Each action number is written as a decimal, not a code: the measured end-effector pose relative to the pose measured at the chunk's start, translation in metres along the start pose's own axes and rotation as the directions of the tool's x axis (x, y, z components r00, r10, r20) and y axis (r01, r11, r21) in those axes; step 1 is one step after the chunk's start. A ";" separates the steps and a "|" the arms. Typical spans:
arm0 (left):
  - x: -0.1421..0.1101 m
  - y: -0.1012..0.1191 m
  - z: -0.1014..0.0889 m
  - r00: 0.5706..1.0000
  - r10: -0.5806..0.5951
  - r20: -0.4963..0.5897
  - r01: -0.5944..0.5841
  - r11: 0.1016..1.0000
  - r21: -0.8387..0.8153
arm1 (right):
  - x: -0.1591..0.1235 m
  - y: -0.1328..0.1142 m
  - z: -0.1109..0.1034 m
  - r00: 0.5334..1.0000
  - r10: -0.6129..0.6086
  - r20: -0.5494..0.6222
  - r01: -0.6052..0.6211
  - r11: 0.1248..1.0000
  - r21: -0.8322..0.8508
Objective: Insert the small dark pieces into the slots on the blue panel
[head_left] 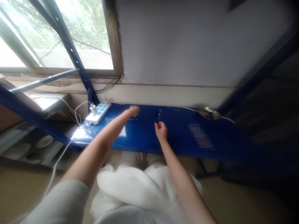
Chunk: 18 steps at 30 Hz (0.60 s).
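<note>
My left hand [134, 111] is closed, its fingers curled downward over the far part of the blue shelf top [140, 137]. Several tiny pale pieces [133, 119] lie just below it on the surface. Nearer to me, my right hand [161, 130] has thumb and fingertips pinched together, and whatever is between them is too small to make out. Right beyond those fingertips is a small dark item with whitish bits [159, 114], blurred. What my left fingers hold, if anything, is hidden beneath the hand.
A white power strip [99, 112] with a plugged-in charger [93, 109] lies at the left end. A shiny metal bowl-like object [209, 113] sits at the back right, before a pixelated patch [201, 136]. Blue uprights [70, 46] flank the shelf; a white cable [54, 168] hangs at left.
</note>
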State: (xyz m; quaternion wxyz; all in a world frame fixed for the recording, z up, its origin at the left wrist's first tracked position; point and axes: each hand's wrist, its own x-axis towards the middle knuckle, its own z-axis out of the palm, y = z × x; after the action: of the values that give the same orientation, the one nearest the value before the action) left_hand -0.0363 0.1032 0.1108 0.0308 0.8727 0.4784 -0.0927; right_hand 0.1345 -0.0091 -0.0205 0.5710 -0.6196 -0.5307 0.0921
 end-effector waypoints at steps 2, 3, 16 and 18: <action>-0.001 0.000 -0.001 1.000 0.011 0.006 -0.012 1.000 0.027 | 0.000 -0.001 -0.001 1.000 0.001 0.002 -0.001 1.000 0.003; -0.001 0.000 -0.001 1.000 0.017 0.007 -0.017 0.999 0.037 | 0.000 -0.002 -0.001 1.000 0.002 0.003 -0.002 1.000 0.005; -0.007 0.002 -0.007 0.998 0.013 0.054 -0.020 0.990 0.140 | 0.000 -0.001 0.000 1.000 -0.020 -0.004 0.020 1.000 -0.008; -0.007 0.002 -0.007 0.998 0.013 0.063 -0.022 0.989 0.149 | 0.000 0.000 0.000 1.000 -0.017 -0.002 0.017 1.000 -0.005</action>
State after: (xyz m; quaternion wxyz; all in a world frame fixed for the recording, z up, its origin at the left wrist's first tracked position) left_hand -0.0374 0.0975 0.1189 -0.0190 0.8734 0.4613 -0.1551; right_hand 0.1344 -0.0091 -0.0199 0.5707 -0.6166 -0.5355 0.0855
